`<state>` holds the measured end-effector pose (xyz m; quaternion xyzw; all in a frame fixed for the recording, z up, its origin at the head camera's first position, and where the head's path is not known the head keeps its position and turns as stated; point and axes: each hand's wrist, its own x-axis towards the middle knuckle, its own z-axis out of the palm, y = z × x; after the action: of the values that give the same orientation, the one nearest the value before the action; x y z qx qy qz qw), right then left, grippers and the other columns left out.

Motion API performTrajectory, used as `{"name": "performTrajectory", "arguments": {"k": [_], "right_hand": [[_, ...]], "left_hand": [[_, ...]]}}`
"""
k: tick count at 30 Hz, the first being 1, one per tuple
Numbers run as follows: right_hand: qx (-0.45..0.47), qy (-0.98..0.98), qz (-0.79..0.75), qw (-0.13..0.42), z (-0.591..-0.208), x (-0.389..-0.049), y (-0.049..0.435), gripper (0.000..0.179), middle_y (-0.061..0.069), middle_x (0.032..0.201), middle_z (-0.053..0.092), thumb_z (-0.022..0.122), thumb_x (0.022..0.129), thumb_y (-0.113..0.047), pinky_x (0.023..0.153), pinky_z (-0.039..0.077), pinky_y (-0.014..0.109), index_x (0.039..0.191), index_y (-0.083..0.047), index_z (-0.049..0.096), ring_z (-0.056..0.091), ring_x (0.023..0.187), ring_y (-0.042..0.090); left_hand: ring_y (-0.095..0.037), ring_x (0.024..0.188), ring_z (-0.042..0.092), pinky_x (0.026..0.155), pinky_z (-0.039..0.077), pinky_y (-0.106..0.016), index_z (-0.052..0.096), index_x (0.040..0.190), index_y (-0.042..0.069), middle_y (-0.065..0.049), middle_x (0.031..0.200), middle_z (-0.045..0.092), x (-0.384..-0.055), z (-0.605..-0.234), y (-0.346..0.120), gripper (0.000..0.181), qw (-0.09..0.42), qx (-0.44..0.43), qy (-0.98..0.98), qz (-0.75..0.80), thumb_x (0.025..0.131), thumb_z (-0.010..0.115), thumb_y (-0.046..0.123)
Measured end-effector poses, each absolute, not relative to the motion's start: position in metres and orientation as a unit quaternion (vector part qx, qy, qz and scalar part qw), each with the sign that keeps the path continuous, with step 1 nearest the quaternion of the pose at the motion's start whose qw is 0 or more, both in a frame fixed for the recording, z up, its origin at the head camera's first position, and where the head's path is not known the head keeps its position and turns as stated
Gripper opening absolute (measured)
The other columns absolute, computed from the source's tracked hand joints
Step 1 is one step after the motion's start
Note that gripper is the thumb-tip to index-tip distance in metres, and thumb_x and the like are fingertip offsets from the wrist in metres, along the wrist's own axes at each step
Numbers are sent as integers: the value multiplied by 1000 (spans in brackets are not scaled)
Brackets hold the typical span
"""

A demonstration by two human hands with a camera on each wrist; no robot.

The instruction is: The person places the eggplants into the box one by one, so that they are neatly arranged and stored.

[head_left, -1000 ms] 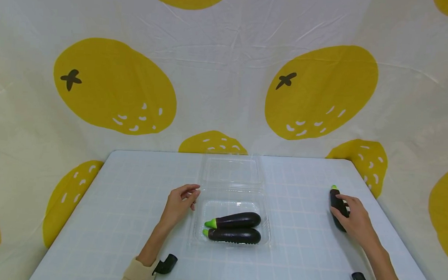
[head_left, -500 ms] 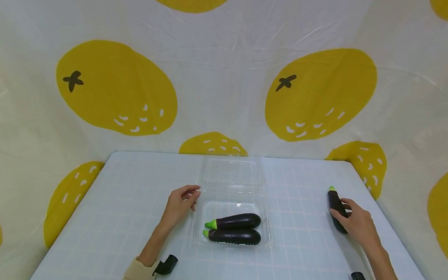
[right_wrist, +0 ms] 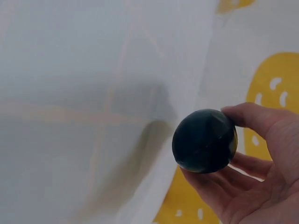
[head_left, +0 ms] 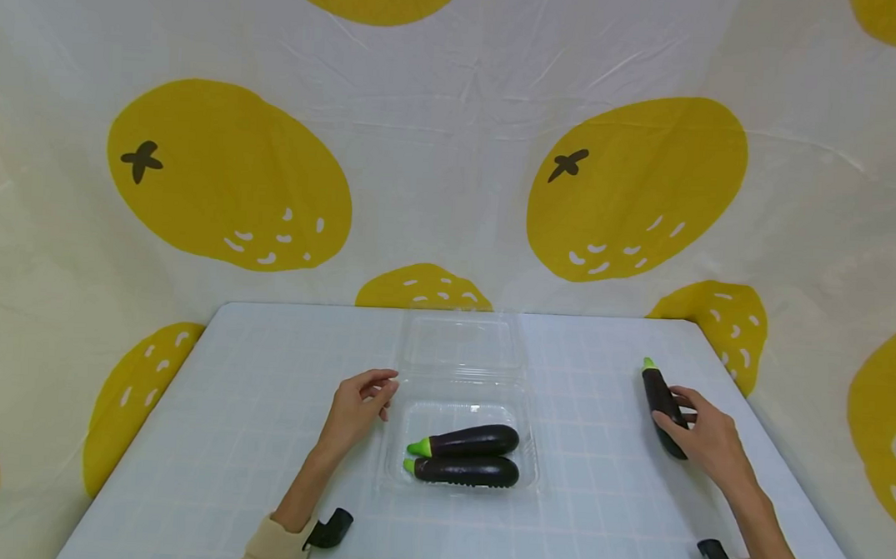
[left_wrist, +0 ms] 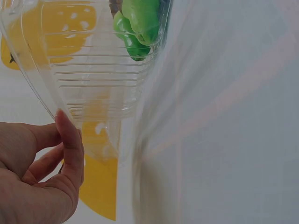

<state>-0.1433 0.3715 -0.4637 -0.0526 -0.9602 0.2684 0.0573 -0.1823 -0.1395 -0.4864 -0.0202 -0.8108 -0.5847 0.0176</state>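
On the right, my right hand (head_left: 704, 437) holds a dark eggplant (head_left: 661, 397) with a green tip, thumb on one side and fingers on the other. The right wrist view shows the rounded end of this eggplant (right_wrist: 203, 140), with its shadow on the table beyond. Two more eggplants (head_left: 474, 440) lie side by side in an opened clear plastic clamshell container (head_left: 533, 475), green ends to the left. At the container's left side, my left hand (head_left: 356, 405) pinches its edge between thumb and fingers. In the left wrist view, the green stems (left_wrist: 140, 21) show through the clear wall.
The container's clear lid (head_left: 460, 343) lies folded back toward the table's far edge. Both stand on a pale checked table (head_left: 596, 503). A white cloth (head_left: 437, 187) with yellow fruit prints hangs behind and along the sides. A black wrist camera (head_left: 332, 528) sits near the left cuff.
My right hand has carried the eggplant a little to the left, its green tip shifting left and away from me. My left hand and the container have stayed in place.
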Motion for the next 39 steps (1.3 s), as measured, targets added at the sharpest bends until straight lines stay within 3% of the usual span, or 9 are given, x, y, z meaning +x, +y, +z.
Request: {"name": "performTrajectory", "arguments": {"k": [18,39], "right_hand": [[-19,-957,286,52,-439,-143,346,64,36,135,53,73,98,-30,84,56,60,145,3,46,57,113,55],[44,-938,338,59,-417,-140,307,61,29,137,57,75,96,-25,83,59,51,146,-3,49,62,113,49]], "left_hand": [[-20,60,61,63,52,-21,71,125,1,-12,98,69,-182,-486,-140,29,16,-16,-812,-583,99,70,15],[-20,60,61,63,52,-22,70,125,1,-11,98,68,-183,-488,-140,29,19,-23,-809,-588,99,70,14]]}}
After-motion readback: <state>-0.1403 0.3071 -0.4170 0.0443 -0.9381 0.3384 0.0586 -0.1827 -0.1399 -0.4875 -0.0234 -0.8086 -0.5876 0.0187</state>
